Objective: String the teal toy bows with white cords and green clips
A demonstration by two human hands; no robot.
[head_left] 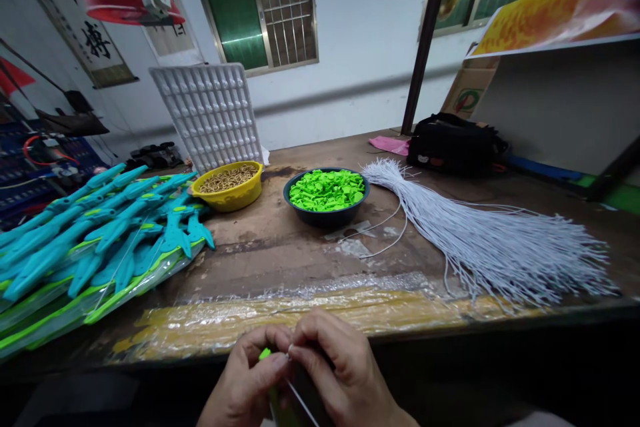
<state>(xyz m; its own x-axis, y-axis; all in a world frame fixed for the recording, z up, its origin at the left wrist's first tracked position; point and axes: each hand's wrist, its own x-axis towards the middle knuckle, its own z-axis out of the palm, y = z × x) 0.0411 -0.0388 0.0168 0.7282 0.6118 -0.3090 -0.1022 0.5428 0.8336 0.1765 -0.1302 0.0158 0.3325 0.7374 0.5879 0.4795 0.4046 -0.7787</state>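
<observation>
Both hands meet just below the table's front edge. My left hand (250, 377) is closed in a pinch on a small bright green plastic piece (265, 353). My right hand (343, 367) is closed too, its thumb and forefinger pinching the end of a thin white cord (303, 403) right against the green piece. The cord runs down between my hands. A dark bowl (326, 215) full of the same green pieces sits mid-table, and a big bundle of white cords (495, 247) fans out to its right.
A yellow bowl (231, 197) of small brass rings stands left of the dark bowl. Packaged turquoise toy swords (95, 240) pile up at the left. A white moulded tray (210, 113) leans on the wall. A black bag (453, 140) lies at the back right.
</observation>
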